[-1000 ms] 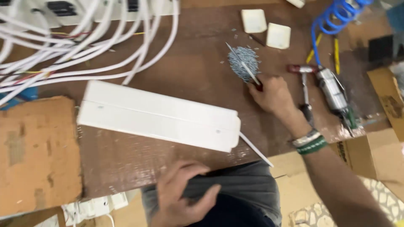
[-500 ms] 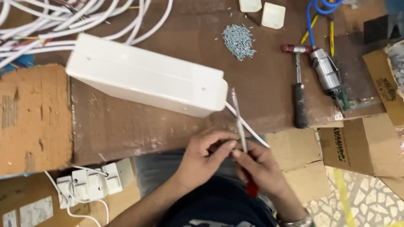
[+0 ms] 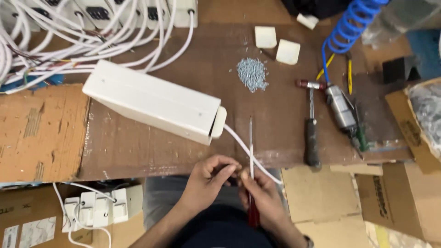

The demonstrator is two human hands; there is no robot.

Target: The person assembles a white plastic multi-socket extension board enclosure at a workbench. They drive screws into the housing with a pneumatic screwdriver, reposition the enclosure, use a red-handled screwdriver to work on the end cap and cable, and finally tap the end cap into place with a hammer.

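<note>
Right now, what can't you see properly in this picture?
Head view only:
- What the left hand pinches: hidden by its fingertips.
- Screwdriver handle: mostly covered by the right hand.
- Pile of screws: too small to count.
- White cables: cut off by the top edge.
- Blue coiled hose: cut off there too.

A brown cardboard box with dark print on its side stands at the lower right, just below the surface's edge. Another brown carton sits at the right edge, holding a clear plastic bag. At the bottom left, two pale rectangular labels lie on brown cardboard.
</note>
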